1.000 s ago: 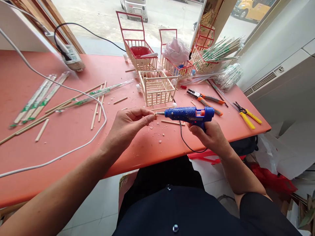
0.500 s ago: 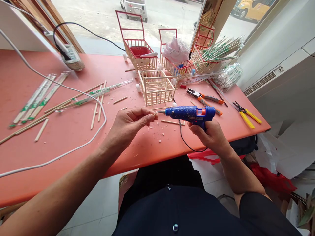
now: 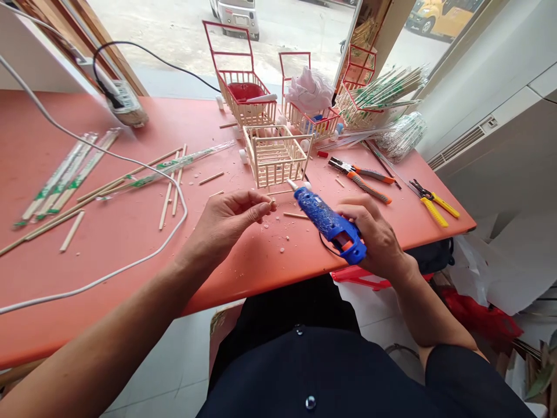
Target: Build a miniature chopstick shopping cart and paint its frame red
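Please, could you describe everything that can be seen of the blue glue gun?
The glue gun has a blue, plastic-looking body speckled with pale residue, a light tapered nozzle and, near its rear, an opening showing something orange-red. The right hand grips it, hiding most of the handle. Held above the table, it slants, its nozzle pointing away from the person and leftward, toward the bare stick basket. A black cord shows beneath it.

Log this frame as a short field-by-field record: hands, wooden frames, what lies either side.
left hand: pinching a small pale piece
right hand: gripping the blue glue gun, nozzle apart from the left hand
bare wooden basket: beyond the hands
red-trimmed carts: three, farther back
right side: orange-handled pliers, yellow-handled tool
left side: wrapped sticks, loose sticks
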`<state>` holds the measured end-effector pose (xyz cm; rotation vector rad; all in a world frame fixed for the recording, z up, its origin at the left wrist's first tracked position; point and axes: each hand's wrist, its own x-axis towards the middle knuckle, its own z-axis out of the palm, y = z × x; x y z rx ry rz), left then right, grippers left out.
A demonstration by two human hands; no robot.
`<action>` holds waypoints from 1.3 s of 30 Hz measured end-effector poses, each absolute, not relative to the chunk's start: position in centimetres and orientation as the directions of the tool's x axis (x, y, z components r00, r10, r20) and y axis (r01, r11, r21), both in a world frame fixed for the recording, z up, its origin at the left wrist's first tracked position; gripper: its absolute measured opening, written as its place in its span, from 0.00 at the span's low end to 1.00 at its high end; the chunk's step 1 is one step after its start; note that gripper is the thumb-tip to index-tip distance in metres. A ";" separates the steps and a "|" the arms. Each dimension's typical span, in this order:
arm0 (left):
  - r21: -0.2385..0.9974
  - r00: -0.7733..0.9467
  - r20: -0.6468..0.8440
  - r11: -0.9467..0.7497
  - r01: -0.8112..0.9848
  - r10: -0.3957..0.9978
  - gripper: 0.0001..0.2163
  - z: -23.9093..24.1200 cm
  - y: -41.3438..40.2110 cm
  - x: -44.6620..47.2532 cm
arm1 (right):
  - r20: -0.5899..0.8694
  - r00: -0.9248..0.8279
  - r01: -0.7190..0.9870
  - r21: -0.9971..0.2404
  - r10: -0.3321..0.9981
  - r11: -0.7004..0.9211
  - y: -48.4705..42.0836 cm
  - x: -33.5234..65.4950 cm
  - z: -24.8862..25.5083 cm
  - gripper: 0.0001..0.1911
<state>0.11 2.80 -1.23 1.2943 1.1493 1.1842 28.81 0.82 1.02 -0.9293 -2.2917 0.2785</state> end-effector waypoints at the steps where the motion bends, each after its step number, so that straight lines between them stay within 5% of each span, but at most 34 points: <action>1: 0.998 0.047 0.056 -0.056 -0.004 0.997 0.12 -1.3 2.8 0.1 | 0.504 -0.526 0.602 -0.349 0.685 0.718 0.9 29.2 0.9 0.19; 7: 0.980 -0.019 0.123 -0.124 -0.157 0.992 0.10 -1.4 2.7 0.0 | 0.565 -0.275 0.899 -0.137 0.778 0.417 3.6 34.2 -0.5 0.26; 12: 0.974 -0.009 0.119 -0.118 -0.193 0.993 0.11 -0.8 2.3 0.1 | 0.433 -0.051 0.993 -0.074 0.900 0.092 6.6 40.0 -2.3 0.34; 16: 0.977 0.024 0.099 -0.093 -0.194 0.995 0.10 -0.8 2.2 0.1 | 0.346 0.027 0.999 -0.029 0.938 -0.018 8.0 42.4 -3.4 0.34; 24: 0.983 0.042 0.103 -0.095 -0.157 0.994 0.11 -1.5 2.4 -0.1 | 0.293 -0.097 0.995 0.048 0.951 0.087 8.9 44.0 -4.0 0.33; 30: 0.984 0.045 0.111 -0.104 -0.145 0.993 0.09 -1.7 2.4 -0.1 | 0.399 -0.150 0.988 0.031 0.905 0.150 7.9 43.4 -2.7 0.34; 34: 0.988 0.045 0.091 -0.084 -0.132 0.995 0.10 -1.7 2.3 -0.1 | 0.422 -0.411 0.908 0.118 0.808 0.401 6.5 39.4 -0.5 0.24; 39: 0.987 0.039 0.072 -0.066 -0.148 0.997 0.11 -1.6 2.2 0.0 | 0.185 -0.721 0.692 0.253 0.668 0.676 7.1 34.3 -0.6 0.13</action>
